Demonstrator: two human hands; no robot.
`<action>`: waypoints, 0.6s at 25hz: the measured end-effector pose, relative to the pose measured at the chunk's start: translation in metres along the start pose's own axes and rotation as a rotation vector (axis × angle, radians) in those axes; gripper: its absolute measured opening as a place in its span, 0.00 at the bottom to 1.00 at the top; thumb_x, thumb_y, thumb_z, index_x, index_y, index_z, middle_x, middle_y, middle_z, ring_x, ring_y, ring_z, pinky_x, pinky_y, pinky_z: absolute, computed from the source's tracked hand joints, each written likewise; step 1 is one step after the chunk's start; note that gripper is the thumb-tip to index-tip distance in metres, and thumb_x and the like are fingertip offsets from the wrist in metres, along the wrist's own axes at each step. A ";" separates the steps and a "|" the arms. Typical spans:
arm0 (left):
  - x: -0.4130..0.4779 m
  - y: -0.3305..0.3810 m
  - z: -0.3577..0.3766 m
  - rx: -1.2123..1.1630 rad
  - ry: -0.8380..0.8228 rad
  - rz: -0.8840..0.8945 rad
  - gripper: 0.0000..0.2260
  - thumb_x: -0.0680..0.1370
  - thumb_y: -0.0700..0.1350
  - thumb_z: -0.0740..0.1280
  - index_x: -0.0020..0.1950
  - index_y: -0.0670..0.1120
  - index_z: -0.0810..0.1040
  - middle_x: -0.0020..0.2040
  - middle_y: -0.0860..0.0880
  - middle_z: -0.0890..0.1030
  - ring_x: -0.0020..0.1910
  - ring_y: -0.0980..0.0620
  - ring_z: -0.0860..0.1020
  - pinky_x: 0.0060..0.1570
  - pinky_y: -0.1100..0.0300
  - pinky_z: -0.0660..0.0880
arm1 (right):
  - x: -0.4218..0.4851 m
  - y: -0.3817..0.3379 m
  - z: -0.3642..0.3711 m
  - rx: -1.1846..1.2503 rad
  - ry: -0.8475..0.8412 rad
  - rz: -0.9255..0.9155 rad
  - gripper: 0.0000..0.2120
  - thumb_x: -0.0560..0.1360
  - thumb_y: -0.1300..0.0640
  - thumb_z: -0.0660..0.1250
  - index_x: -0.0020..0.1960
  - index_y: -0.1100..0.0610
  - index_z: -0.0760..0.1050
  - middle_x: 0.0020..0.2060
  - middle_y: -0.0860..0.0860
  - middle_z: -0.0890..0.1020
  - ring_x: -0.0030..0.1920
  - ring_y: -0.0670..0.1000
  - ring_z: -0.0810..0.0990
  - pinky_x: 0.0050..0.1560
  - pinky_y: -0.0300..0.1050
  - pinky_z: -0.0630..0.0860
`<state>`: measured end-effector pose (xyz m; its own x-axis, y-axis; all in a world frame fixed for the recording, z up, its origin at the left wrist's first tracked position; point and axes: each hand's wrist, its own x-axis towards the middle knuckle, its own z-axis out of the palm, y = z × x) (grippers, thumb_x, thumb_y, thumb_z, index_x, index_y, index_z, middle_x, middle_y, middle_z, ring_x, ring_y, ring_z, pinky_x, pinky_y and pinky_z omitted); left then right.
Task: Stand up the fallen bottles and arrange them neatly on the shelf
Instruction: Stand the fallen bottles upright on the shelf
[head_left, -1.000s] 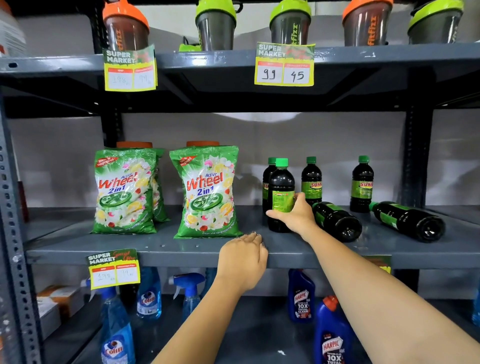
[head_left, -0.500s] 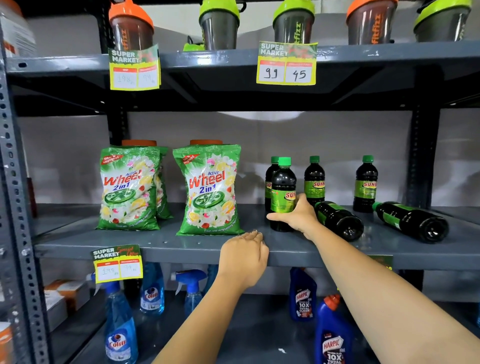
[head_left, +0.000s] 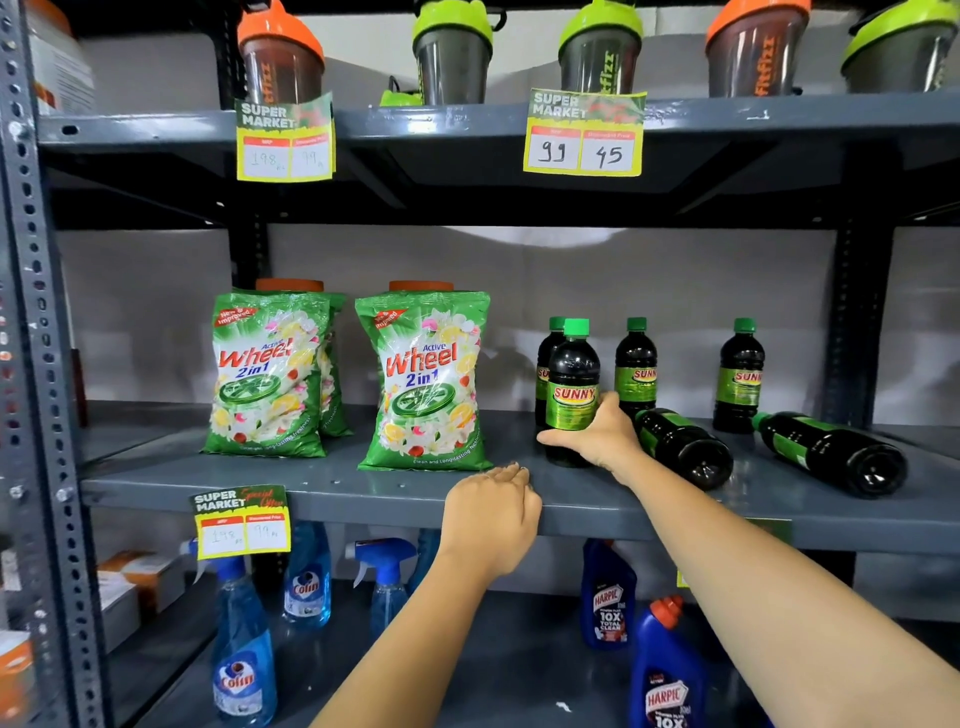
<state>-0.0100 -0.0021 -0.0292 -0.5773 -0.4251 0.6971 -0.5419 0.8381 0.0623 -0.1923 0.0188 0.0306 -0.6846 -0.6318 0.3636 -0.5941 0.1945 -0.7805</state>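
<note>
Partly done: right hand (head_left: 597, 436) fingers clamp the front bottle (head_left: 571, 374), upright on the shelf (head_left: 311, 488); three others stand behind. Near fallen bottle (head_left: 685, 452) and far fallen bottle (head_left: 831, 457) lie sideways. Left hand (head_left: 493, 514) fingers together, hooked over shelf edge.

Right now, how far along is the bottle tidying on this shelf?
Done: three bottles stand upright, the rear-left bottle, middle bottle and right bottle. In hand: the right hand grips the upright front bottle; the left hand rests on the shelf edge. Left: the nearer fallen bottle, beside the right hand, and the far fallen bottle lie on their sides; the row is unevenly spaced.
</note>
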 end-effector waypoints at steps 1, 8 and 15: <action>0.000 0.000 0.000 0.002 -0.001 0.000 0.33 0.73 0.54 0.38 0.64 0.45 0.76 0.65 0.46 0.77 0.65 0.50 0.74 0.61 0.58 0.70 | 0.000 -0.001 0.000 -0.022 0.008 0.005 0.49 0.55 0.43 0.82 0.66 0.59 0.60 0.60 0.55 0.76 0.59 0.59 0.77 0.57 0.56 0.76; 0.000 0.000 0.000 0.018 -0.013 -0.016 0.33 0.73 0.53 0.39 0.65 0.45 0.76 0.65 0.47 0.76 0.65 0.51 0.74 0.60 0.59 0.70 | 0.004 0.003 -0.002 0.136 -0.078 -0.014 0.46 0.57 0.48 0.82 0.69 0.54 0.64 0.62 0.53 0.77 0.61 0.54 0.76 0.61 0.51 0.74; -0.001 0.001 -0.002 0.046 -0.041 -0.017 0.28 0.76 0.51 0.42 0.67 0.46 0.73 0.68 0.49 0.74 0.67 0.53 0.71 0.61 0.60 0.68 | -0.023 0.001 -0.010 0.195 -0.106 -0.079 0.40 0.59 0.50 0.82 0.65 0.53 0.67 0.60 0.51 0.78 0.58 0.52 0.76 0.57 0.46 0.73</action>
<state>-0.0088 -0.0001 -0.0280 -0.5917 -0.4535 0.6665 -0.5790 0.8143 0.0400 -0.1813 0.0413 0.0268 -0.5850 -0.7167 0.3796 -0.5437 -0.0007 -0.8393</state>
